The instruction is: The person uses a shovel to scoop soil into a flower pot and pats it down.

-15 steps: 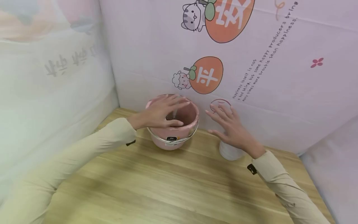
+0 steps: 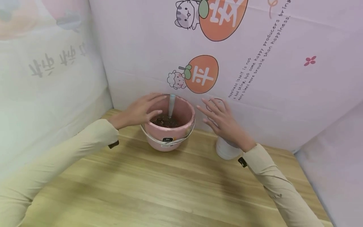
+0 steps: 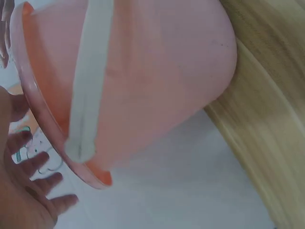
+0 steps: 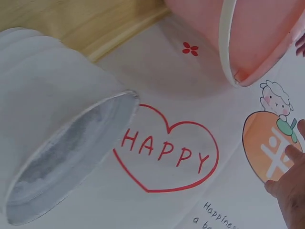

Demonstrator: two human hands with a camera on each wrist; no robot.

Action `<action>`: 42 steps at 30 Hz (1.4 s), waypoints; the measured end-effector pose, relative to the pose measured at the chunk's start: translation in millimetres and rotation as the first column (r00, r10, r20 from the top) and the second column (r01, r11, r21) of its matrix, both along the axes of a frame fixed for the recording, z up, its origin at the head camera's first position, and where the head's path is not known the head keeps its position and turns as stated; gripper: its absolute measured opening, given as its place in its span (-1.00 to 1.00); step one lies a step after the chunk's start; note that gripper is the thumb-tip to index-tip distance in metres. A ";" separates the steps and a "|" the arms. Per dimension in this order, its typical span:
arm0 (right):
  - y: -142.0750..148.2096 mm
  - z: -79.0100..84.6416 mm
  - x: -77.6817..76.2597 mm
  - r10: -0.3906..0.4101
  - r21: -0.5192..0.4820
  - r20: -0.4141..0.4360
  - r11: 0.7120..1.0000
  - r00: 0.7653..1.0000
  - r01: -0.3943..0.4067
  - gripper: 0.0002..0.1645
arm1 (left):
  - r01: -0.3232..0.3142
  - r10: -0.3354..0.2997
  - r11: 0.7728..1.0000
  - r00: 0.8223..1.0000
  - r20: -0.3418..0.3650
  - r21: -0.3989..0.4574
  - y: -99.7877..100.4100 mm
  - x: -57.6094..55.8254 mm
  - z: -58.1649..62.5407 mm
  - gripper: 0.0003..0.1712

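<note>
Flanking the bucket [image 2: 178,133], dark clumps [image 2: 164,121] already inside, left hand [image 2: 136,111] and right hand [image 2: 225,124], fingers apart, grip nothing yet.

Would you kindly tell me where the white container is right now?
In the head view, the white container stands on the wooden table, right of the pink bucket, partly hidden by the right hand.

Wood-grain table [image 2: 170,179]; pale printed sheeting [image 2: 283,104] behind it, bearing a cat [image 2: 185,15] and a sheep [image 2: 177,79], each beside an orange fruit [image 2: 195,84]; red outlined heart [image 4: 169,152] reads "HAPPY".
</note>
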State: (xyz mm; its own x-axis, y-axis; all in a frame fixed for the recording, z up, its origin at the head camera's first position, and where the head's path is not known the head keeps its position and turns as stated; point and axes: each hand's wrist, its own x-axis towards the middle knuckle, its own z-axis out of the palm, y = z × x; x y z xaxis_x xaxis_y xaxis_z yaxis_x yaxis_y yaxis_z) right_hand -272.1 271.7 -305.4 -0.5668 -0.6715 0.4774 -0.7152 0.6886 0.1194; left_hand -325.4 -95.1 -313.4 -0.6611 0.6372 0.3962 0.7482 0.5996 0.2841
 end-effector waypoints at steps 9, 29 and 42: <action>-7.2 4.7 -9.5 -0.047 0.063 0.029 0.997 0.998 0.045 -0.31 | -0.254 0.179 0.950 0.921 0.347 0.184 -14.8 -1.0 4.1 -0.22; -19.5 24.4 -25.9 -0.062 0.079 0.066 0.995 0.996 0.057 -0.26 | -0.442 -0.054 0.832 0.537 0.842 0.335 -26.7 -6.7 5.1 -0.19; -40.0 15.7 -34.6 0.012 0.178 -0.076 0.984 0.997 0.002 -0.23 | -0.473 -0.149 0.789 0.472 0.869 0.392 -29.0 -7.7 3.5 -0.18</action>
